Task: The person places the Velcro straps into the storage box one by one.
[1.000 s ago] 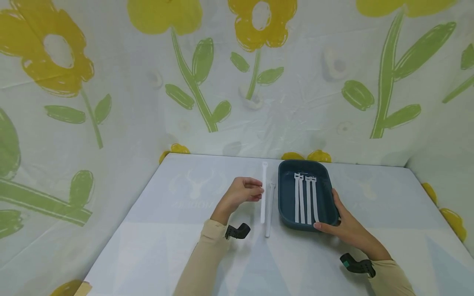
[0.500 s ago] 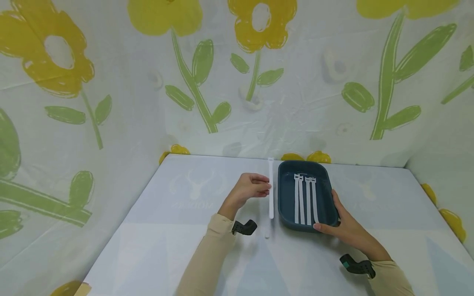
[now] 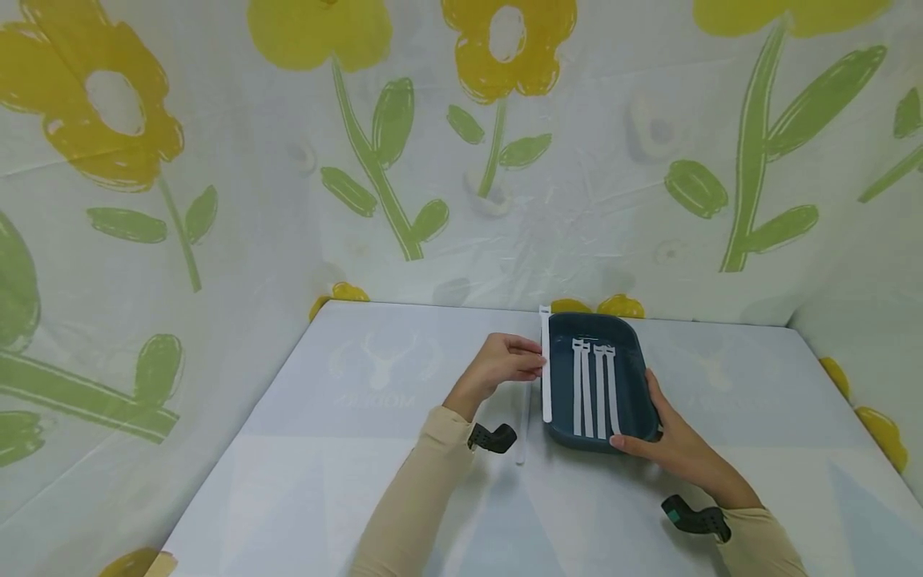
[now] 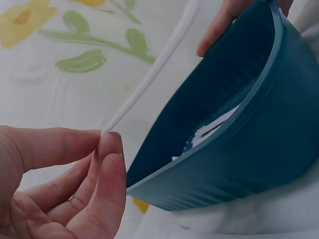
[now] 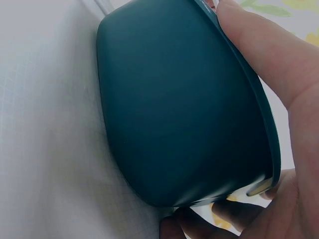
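My left hand point(image 3: 497, 367) pinches a white cable tie strap point(image 3: 546, 393) between thumb and fingers, at the left rim of a dark teal plastic tub point(image 3: 636, 393). In the left wrist view, the strap point(image 4: 149, 79) slants up from the fingertips beside the tub point(image 4: 239, 164). Several similar white straps point(image 3: 601, 393) lie side by side lengthwise inside. My right hand point(image 3: 681, 441) grips the tub's near right corner; in the right wrist view, its thumb point(image 5: 254, 45) lies at the rim with fingers round the outside. Another white strap point(image 3: 521, 445) lies on the table, partly hidden by the left hand.
The white printed table point(image 3: 346, 473) extends around the tub. Behind and beside it hangs a flower-patterned curtain point(image 3: 577, 224). A black wrist camera point(image 3: 493, 438) sits on the left forearm, and another point(image 3: 695, 517) on the right.
My left hand has moved right with the strap, from above the table strap to the tub's left rim. The right hand and the tub have stayed in place.
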`<state>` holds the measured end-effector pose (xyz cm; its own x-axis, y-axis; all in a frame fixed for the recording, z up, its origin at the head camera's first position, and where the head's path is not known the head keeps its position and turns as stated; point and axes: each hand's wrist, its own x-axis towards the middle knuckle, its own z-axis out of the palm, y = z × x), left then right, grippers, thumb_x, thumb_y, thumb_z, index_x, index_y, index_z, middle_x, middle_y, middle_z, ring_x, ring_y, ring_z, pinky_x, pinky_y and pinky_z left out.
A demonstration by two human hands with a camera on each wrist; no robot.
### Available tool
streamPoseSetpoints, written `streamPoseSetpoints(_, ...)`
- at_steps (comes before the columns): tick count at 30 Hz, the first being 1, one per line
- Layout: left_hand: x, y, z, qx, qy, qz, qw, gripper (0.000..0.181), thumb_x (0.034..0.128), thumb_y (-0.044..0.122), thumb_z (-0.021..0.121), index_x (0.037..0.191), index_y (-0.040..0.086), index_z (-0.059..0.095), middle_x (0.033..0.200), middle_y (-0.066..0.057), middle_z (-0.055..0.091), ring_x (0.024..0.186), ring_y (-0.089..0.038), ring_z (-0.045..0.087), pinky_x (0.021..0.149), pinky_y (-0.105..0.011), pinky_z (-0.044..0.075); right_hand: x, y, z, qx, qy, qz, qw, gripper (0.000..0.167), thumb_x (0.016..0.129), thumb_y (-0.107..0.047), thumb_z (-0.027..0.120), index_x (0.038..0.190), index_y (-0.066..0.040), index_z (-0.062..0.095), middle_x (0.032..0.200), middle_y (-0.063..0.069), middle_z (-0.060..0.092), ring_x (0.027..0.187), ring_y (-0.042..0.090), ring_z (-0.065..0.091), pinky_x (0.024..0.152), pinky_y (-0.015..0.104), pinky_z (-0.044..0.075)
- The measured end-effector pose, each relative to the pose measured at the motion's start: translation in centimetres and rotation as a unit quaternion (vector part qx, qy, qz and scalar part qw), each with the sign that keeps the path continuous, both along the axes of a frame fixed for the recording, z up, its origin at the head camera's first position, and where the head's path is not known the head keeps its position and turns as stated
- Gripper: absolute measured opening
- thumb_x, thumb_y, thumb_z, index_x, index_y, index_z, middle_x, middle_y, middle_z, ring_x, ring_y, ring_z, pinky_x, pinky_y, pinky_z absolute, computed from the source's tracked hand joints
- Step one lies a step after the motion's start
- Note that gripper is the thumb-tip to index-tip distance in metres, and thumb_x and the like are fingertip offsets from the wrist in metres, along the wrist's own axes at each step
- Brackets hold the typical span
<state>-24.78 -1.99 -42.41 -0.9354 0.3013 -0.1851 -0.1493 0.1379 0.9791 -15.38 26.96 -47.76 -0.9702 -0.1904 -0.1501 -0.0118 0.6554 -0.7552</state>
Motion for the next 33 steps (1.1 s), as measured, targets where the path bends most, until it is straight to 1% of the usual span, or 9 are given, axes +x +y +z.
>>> streamPoseSetpoints(5, 0.0, 0.8, 0.1, -0.011, -0.003, -0.006, 0.9999, 0.024, 0.0914, 0.007, 0.077, 0.113, -0.002, 0.072, 0.095, -0.013, 0.077, 0.072, -0.011, 0.071, 0.090, -0.044, 0.063, 0.0, -0.1, 0.0, 0.001, 0.000, -0.002, 1.0000, 0.130, 0.087, -0.045, 0.079, 0.163, -0.019, -0.024, 0.170, 0.033, -0.004, 0.151, 0.064, 0.013, 0.112, 0.081, 0.026)
streamPoseSetpoints(7, 0.0, 1.1, 0.1, -0.017, -0.004, -0.005, 0.9998, 0.023, 0.0913, 0.007, 0.077, 0.112, -0.002, 0.073, 0.097, -0.013, 0.077, 0.073, -0.012, 0.071, 0.091, -0.045, 0.062, -0.1, -0.1, 0.0, 0.002, -0.001, -0.002, 1.0000, 0.130, 0.087, -0.045, 0.079, 0.162, -0.020, -0.024, 0.170, 0.032, -0.005, 0.151, 0.064, 0.013, 0.112, 0.082, 0.025)
streamPoseSetpoints(12, -0.1, 1.6, 0.0, -0.047, 0.002, -0.002, 0.9989, 0.019, 0.0921, 0.009, 0.077, 0.109, 0.000, 0.074, 0.099, -0.012, 0.078, 0.075, -0.012, 0.072, 0.082, -0.035, 0.065, -0.1, -0.1, 0.1, 0.006, -0.004, -0.004, 1.0000, 0.130, 0.087, -0.046, 0.078, 0.162, -0.019, -0.024, 0.170, 0.032, -0.005, 0.151, 0.063, 0.013, 0.113, 0.081, 0.024)
streamPoseSetpoints(20, -0.1, 2.3, -0.3, -0.071, 0.004, -0.009, 0.9974, 0.018, 0.0923, 0.012, 0.078, 0.108, 0.003, 0.074, 0.096, -0.010, 0.079, 0.076, -0.012, 0.073, 0.076, -0.028, 0.064, 0.0, -0.2, 0.0, -0.002, -0.003, -0.005, 1.0000, 0.130, 0.087, -0.045, 0.079, 0.163, -0.018, -0.023, 0.170, 0.032, -0.004, 0.151, 0.062, 0.014, 0.114, 0.080, 0.024)
streamPoseSetpoints(27, -0.4, 3.0, -0.2, -0.090, 0.018, -0.006, 0.9957, 0.016, 0.0916, 0.011, 0.078, 0.105, 0.003, 0.075, 0.092, -0.010, 0.079, 0.074, -0.012, 0.074, 0.072, -0.027, 0.064, 0.0, -0.3, 0.1, -0.001, -0.006, -0.005, 1.0000, 0.130, 0.087, -0.046, 0.079, 0.163, -0.019, -0.023, 0.170, 0.032, -0.005, 0.151, 0.062, 0.014, 0.114, 0.080, 0.025)
streamPoseSetpoints(33, -0.4, 3.4, 0.0, -0.110, 0.022, 0.000, 0.9937, 0.016, 0.0916, 0.012, 0.078, 0.104, 0.004, 0.075, 0.092, -0.009, 0.079, 0.074, -0.012, 0.074, 0.074, -0.027, 0.064, 0.0, -0.2, 0.2, 0.002, -0.008, -0.005, 1.0000, 0.130, 0.087, -0.047, 0.079, 0.163, -0.019, -0.024, 0.170, 0.033, -0.004, 0.150, 0.063, 0.014, 0.114, 0.080, 0.026)
